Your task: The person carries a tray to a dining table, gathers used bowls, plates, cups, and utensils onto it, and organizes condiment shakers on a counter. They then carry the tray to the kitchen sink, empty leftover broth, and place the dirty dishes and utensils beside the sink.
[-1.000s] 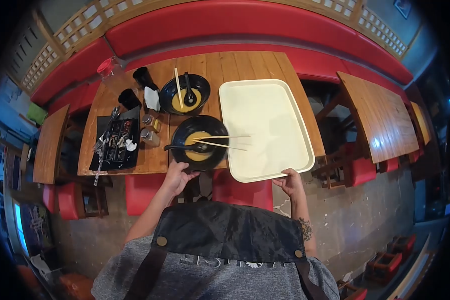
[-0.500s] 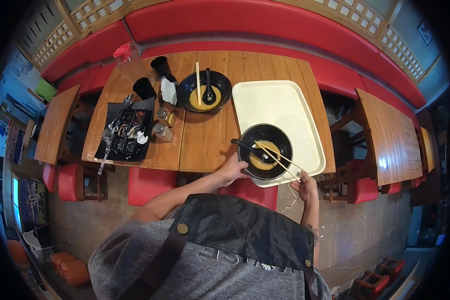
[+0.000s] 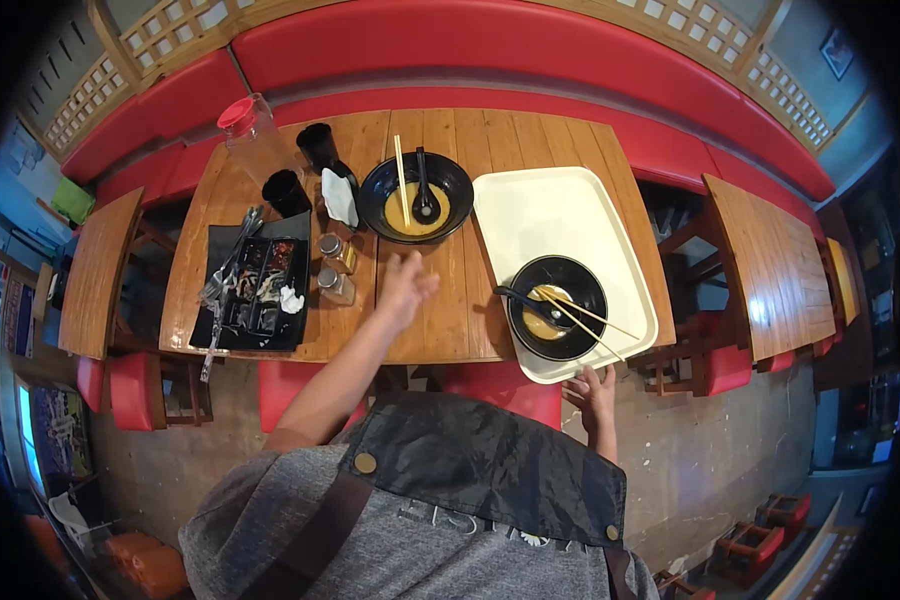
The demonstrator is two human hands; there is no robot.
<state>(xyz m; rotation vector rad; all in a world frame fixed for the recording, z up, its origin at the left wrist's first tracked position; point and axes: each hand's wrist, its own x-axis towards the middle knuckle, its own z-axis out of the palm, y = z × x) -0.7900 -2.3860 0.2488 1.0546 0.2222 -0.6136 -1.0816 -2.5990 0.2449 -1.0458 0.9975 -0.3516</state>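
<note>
My left hand (image 3: 407,290) reaches over the wooden table with its fingers apart, holding nothing. Just beyond its fingertips stands a black bowl (image 3: 375,203) of yellowish broth, with light chopsticks (image 3: 403,180) and a black soup spoon (image 3: 422,180) in it. A second black bowl (image 3: 587,282) rests on the near part of the cream tray (image 3: 530,215), also with some broth. A black spoon (image 3: 517,296) and wooden chopsticks (image 3: 613,328) lean across that bowl's rim. Near the tray's front edge, my right hand (image 3: 592,393) is open below the chopstick ends; whether it touches the tray I cannot tell.
On the left lies a black tray (image 3: 223,325) with a sectioned dish (image 3: 257,285), cutlery and a crumpled tissue (image 3: 291,300). Two shakers (image 3: 336,287), black cups (image 3: 286,193), napkins (image 3: 339,198) and a red-lidded jug (image 3: 253,135) stand nearby. A red bench (image 3: 450,45) runs behind.
The second bowl has been set down on the tray and my left hand has let go, moving up toward the other bowl. My right hand has released the chopsticks.
</note>
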